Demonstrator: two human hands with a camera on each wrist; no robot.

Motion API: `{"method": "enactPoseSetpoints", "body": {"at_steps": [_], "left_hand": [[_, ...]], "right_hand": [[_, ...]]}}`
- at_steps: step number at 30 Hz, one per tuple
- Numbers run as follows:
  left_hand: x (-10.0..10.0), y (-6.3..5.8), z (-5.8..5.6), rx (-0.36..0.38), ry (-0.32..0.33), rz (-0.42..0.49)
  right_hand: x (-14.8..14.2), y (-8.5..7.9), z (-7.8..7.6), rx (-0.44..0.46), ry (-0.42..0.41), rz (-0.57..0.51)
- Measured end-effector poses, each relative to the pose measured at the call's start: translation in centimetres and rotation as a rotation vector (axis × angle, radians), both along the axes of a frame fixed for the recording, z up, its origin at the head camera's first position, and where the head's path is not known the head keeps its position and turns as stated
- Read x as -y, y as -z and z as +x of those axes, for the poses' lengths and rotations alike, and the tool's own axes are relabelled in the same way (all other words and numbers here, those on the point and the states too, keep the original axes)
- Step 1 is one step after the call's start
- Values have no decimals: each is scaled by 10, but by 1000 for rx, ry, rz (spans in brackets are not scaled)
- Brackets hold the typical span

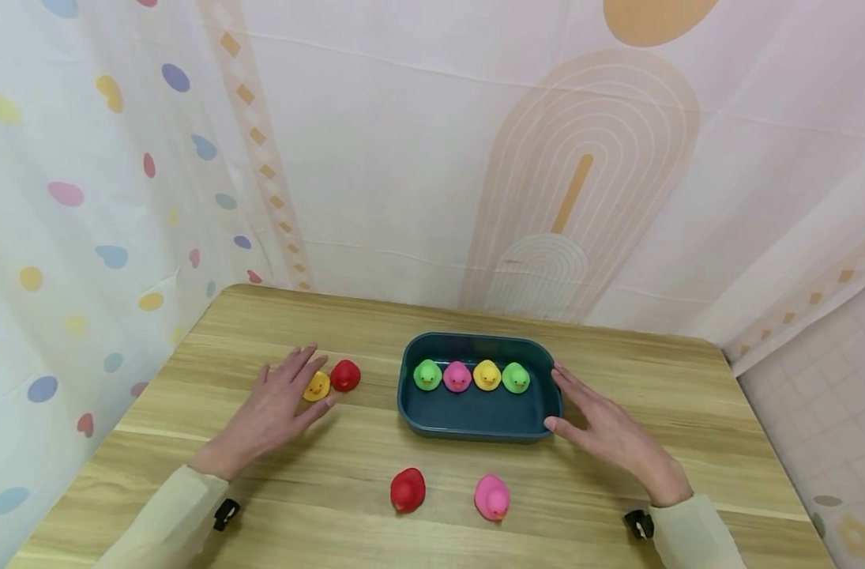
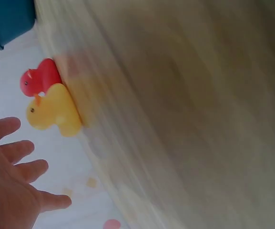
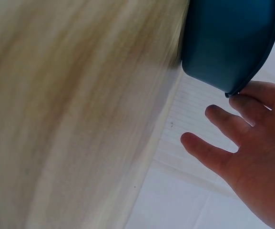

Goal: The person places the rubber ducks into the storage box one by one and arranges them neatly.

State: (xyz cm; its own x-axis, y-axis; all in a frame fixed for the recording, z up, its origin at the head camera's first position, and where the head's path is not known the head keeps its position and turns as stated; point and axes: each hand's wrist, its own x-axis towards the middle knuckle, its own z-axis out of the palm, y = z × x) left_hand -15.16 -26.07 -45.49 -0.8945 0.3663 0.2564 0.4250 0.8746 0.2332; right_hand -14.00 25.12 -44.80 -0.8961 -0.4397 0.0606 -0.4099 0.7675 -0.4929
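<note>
My left hand (image 1: 279,403) hovers beside a yellow rubber duck (image 1: 317,386), its fingers spread and apart from the duck in the left wrist view. A red rubber duck (image 1: 345,375) stands right next to that yellow one. At the right end of a dark teal tray (image 1: 446,427), my right hand (image 1: 610,427) touches the rim with straight fingers and thumb. Inside the tray, a green duck (image 1: 427,375), a pink duck (image 1: 456,377), a yellow duck (image 1: 487,375) and another green duck (image 1: 516,378) form a row.
In front of the tray, a red duck (image 1: 408,491) and a pink duck (image 1: 492,497) sit on the wooden table (image 1: 332,506). Patterned curtains (image 1: 389,158) hang behind the table and along its sides.
</note>
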Motion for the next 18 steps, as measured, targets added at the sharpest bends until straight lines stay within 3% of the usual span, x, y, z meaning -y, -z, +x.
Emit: {"method": "enactPoseSetpoints", "body": {"at_steps": [10, 18], "left_hand": [[13, 4, -4, 92, -61, -21], [18, 8, -10, 45, -17, -19]], "right_hand": [[0, 1, 1, -4, 0, -3], [0, 1, 1, -6, -3, -5]]}}
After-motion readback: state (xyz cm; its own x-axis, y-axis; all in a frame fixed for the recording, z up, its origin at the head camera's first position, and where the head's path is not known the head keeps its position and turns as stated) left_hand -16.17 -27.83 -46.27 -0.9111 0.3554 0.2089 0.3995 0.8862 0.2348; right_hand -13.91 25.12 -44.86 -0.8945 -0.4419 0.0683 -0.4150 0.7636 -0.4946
